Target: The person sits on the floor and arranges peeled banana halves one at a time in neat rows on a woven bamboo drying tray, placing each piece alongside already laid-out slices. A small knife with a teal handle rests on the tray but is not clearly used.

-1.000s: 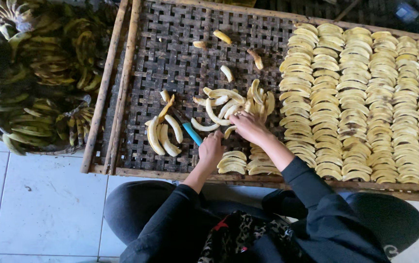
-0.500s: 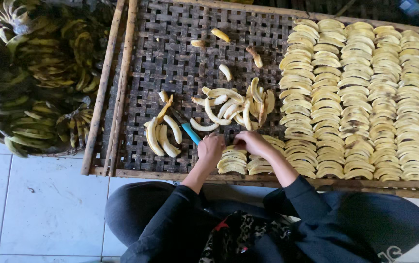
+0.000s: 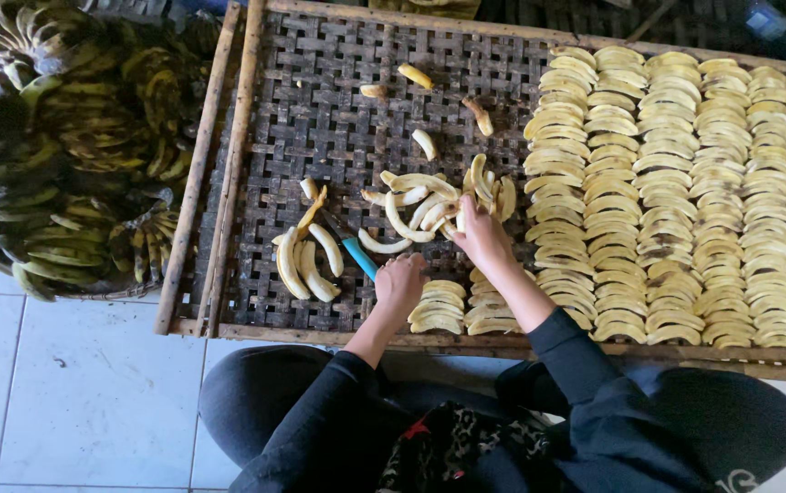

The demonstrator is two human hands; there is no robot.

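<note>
While the left hand (image 3: 399,285) is closed on a blue-handled knife (image 3: 357,257), the right hand (image 3: 479,233) pinches a peeled banana (image 3: 452,216) from the pile just beyond it on the woven rack (image 3: 320,119); likely soft, slippery, easily bruised, so grip mid-length, lightly.

Left hand (image 3: 400,285) fisted, right hand (image 3: 482,236) outstretched.

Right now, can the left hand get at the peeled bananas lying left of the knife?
Probably yes: the left hand grips the blue-handled knife, and the peeled bananas lie just beside it on the woven tray, nothing between.
</note>
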